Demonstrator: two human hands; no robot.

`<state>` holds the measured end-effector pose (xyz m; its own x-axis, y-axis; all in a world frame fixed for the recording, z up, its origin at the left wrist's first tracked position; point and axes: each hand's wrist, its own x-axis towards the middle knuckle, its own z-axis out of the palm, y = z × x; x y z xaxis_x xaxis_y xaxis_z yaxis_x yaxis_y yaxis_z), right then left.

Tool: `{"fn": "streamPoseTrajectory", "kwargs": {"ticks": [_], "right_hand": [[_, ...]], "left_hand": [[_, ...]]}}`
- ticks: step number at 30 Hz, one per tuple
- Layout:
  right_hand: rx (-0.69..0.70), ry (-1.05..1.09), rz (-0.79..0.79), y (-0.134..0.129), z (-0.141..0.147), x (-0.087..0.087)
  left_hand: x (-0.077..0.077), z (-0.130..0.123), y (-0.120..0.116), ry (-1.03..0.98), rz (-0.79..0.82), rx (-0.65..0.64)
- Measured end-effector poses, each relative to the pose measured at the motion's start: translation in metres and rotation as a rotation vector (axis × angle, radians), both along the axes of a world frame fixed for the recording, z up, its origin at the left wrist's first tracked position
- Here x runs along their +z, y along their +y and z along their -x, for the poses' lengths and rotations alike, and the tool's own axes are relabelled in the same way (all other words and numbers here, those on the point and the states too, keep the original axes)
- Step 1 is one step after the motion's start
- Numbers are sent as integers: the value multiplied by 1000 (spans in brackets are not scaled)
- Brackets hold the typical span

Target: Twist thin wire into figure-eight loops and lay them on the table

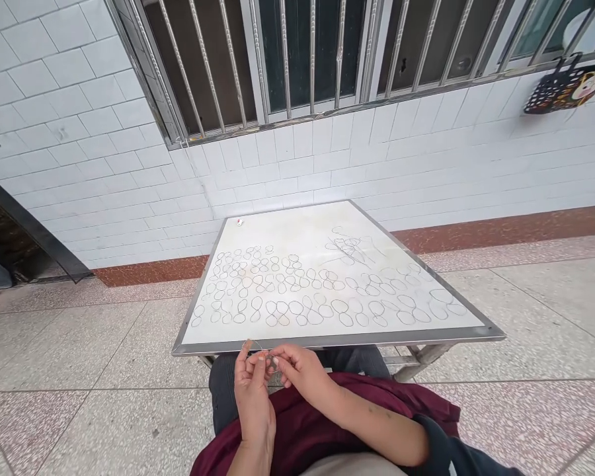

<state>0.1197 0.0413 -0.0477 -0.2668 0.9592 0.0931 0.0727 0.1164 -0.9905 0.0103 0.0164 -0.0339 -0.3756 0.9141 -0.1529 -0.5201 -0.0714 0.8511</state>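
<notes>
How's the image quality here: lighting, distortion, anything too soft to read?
Head view: soft, even light, no hard shadows on the table; wide-angle distortion, with window bars splayed and the wall stretched towards the edges; fine detail weak, the thin wire between left hand and right hand hard to trace.

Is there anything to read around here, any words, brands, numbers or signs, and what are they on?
No text can be read anywhere in this view.
Patterned bag: a printed picture shows, but any lettering is too small or blurred.
White tabletop: only dark loops, no letters or numbers I can make out.
</notes>
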Motion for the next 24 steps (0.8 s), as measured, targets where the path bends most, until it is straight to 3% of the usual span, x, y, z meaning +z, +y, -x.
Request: {"fn": "streamPoseTrajectory", "kwargs": {"ticks": [6,12,17,21,24], "right_hand": [[-91,-26,35,9,-13,12],[-245,-160,-15,44,-30,25],[-378,-277,-60,110,-52,37],[-462,-366,23,185,-69,49],[-505,-438,106,245,-77,58]], "left_hand": [[0,3,-2,265,-22,-124],[-12,29,-6,633,36,-101],[-57,57,0,784,115,-211],[-97,70,7,882,185,-326],[-113,70,13,959,208,-312]]}}
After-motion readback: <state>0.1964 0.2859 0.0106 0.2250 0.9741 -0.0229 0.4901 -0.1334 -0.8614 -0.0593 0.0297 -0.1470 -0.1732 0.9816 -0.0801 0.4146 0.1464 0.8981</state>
